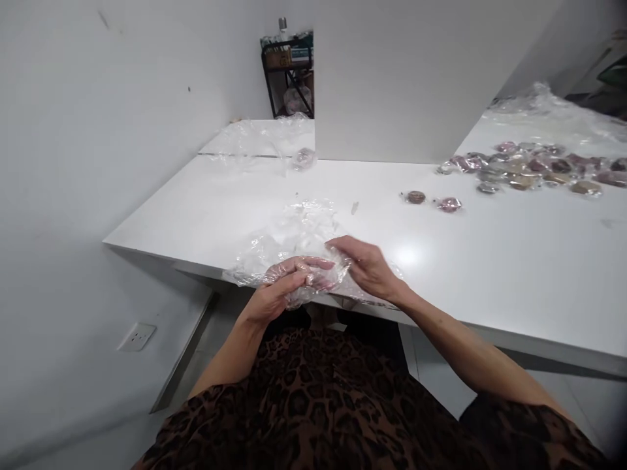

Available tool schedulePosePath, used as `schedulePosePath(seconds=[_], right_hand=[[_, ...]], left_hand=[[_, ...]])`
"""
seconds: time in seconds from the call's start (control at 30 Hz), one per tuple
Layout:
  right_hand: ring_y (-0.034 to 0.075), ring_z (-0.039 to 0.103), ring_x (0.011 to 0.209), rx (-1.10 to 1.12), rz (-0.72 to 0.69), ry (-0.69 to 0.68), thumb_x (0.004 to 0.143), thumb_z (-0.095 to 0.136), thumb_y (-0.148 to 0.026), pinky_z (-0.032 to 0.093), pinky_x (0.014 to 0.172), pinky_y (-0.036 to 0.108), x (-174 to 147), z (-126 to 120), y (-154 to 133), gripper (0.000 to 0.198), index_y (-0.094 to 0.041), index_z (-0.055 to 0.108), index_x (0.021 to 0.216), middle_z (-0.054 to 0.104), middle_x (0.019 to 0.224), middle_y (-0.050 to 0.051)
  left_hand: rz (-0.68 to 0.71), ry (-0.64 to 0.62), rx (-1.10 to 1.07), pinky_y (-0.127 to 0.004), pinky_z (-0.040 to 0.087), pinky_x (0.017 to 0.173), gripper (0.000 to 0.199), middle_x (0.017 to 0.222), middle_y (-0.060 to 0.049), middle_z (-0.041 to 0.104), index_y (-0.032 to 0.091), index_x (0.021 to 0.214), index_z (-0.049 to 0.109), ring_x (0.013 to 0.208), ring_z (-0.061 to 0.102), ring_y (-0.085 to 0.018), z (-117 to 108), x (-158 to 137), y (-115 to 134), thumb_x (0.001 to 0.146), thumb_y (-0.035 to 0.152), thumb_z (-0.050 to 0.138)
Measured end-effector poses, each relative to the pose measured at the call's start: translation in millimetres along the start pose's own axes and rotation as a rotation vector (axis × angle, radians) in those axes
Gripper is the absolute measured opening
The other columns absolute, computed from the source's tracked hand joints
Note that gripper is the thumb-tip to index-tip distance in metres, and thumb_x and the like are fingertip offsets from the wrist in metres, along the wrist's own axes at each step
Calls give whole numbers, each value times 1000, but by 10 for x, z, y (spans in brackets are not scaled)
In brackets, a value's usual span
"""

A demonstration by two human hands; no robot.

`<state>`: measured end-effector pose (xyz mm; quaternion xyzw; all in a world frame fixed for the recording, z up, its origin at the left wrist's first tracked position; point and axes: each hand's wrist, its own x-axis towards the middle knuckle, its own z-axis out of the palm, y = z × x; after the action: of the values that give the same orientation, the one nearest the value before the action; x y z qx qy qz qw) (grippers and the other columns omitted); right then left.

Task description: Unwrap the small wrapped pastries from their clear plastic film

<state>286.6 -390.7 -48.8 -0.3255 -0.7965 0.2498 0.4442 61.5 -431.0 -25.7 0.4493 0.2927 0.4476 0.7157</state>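
Note:
Near the front edge of the white table, my left hand is closed on a pinkish object covered in clear plastic film. Its exact kind is hidden by the shiny wrapping. My right hand has its fingers closed on the film at the object's right side. Crumpled clear plastic film spreads on the table around and beyond both hands. To the right lie a brown wrapped piece and a pink wrapped piece, both small and rounded.
Many small wrapped pieces in pink, brown and grey lie at the right. Another pinkish wrapped piece sits at the back beside loose film. A white panel stands behind the table; a black shelf is beyond it.

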Motion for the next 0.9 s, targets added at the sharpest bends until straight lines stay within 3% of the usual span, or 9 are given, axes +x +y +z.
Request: schedulePosePath(seconds=[0.13,0.23,0.3,0.37,0.43,0.57,0.77,0.87,0.9], right_hand=[[20,74,98,90,60,360,102,61,-31,63,87,39,130,-198,-119,19,-28,72,117,75,109,4],[20,74,99,100,42,269,101,64,-30,63,87,37,203,-207,-227,21,-27,71,120,75,111,4],[20,73,103,122,-19,92,103,60,-29,62,90,37,250,-120,-292,22,-26,70,123,75,114,5],[20,72,110,179,-132,-103,105,54,-29,61,95,38,300,-19,-342,27,-26,67,128,73,120,7],[22,68,121,216,-225,-239,105,52,-29,59,101,40,343,21,-363,32,-27,64,135,71,129,9],[24,63,129,112,-85,-161,103,58,-27,60,98,41,336,-216,-237,36,-33,63,137,63,143,9],[28,67,116,-169,310,364,91,71,-44,60,92,50,32,-955,447,35,-33,68,124,67,132,8],[34,65,120,-356,499,566,83,71,-50,56,96,57,-199,-1301,829,44,-27,68,121,65,134,12],[35,62,123,-420,557,598,82,70,-51,54,99,58,-268,-1408,944,47,-26,68,122,63,137,13]], left_hand=[[28,332,54,-27,60,79,34,118,-12,72,14,96,70,89,74,-17,-208,1,-96,79,39,86],[216,518,194,-26,59,72,71,136,-12,60,25,135,58,86,70,-13,-310,28,-119,74,41,91],[311,443,377,-27,59,72,88,146,-13,53,31,146,50,93,69,-15,-318,49,-92,70,38,93],[330,248,572,-29,60,76,73,138,-13,61,25,134,62,97,70,-19,-317,85,-43,69,36,93],[320,86,724,-30,60,76,34,108,-10,73,18,105,73,89,71,-20,-352,141,16,78,35,85],[381,161,868,-26,50,52,25,57,-2,65,17,70,68,53,64,-15,-569,368,238,90,31,66],[732,798,983,-23,52,55,22,58,-1,63,8,71,67,52,62,-10,-1254,1458,1369,91,18,67],[619,1038,1004,-42,62,80,21,92,-5,66,-6,108,59,67,70,-8,-1966,2262,2091,105,13,51],[647,1004,989,-49,63,85,30,105,-8,67,-5,124,52,73,72,-8,-2253,2497,2263,109,21,48]])
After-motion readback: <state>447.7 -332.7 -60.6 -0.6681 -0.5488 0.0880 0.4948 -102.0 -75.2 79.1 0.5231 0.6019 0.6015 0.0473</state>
